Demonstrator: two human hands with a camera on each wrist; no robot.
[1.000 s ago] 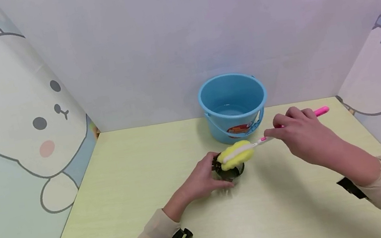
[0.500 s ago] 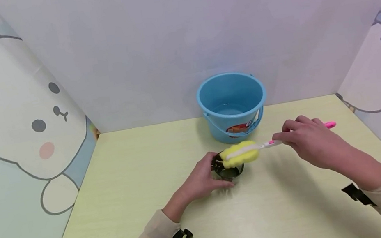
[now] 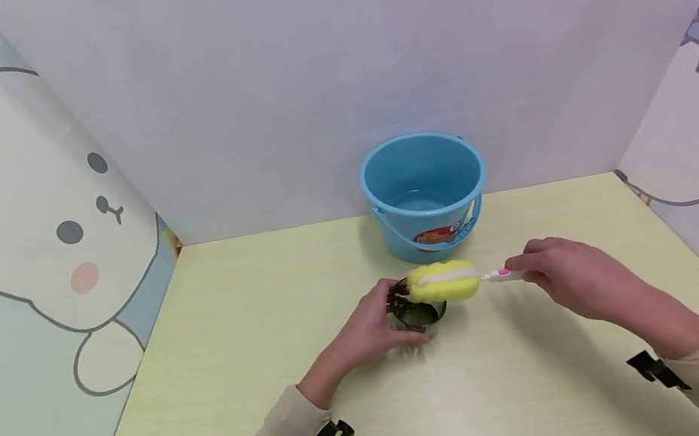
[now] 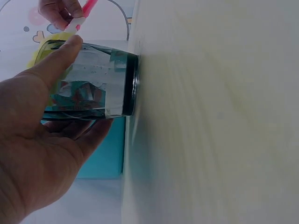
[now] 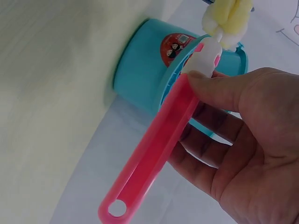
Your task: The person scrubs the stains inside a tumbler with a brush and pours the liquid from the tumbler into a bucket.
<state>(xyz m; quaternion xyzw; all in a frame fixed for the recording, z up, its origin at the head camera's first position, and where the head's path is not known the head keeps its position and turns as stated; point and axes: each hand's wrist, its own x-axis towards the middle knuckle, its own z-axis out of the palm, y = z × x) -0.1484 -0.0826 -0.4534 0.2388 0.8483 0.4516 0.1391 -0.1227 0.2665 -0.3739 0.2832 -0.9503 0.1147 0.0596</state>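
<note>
Glass cup (image 3: 432, 317) first: it stands upright on the tabletop (image 3: 241, 357), in front of the bucket, well in from the left and right edges. My left hand (image 3: 367, 331) grips it from the left, thumb on the near side and fingers round the far side, and neither hand nor cup has shifted noticeably over the last second. In the left wrist view I see its base resting on the wood and small drops on its wall. Next comes the yellow sponge head (image 3: 445, 283) of the brush, over the right part of the cup's mouth; whether it touches the rim I can't tell. A second ago it sat further left and the brush sloped up to the right; now it lies almost level. Just right of the middle of the tabletop's far edge, the blue bucket (image 3: 425, 221) stands where it did, its handle hanging down the front by a red label (image 3: 438, 236). Rightmost is my right hand (image 3: 565, 279), a little further right and lower than a second ago, pinching the brush between thumb and fingers. The pink handle (image 5: 149, 151), whose end poked out beyond my knuckles earlier, is now hidden behind them from above, though the right wrist view shows it down to its holed tip.
</note>
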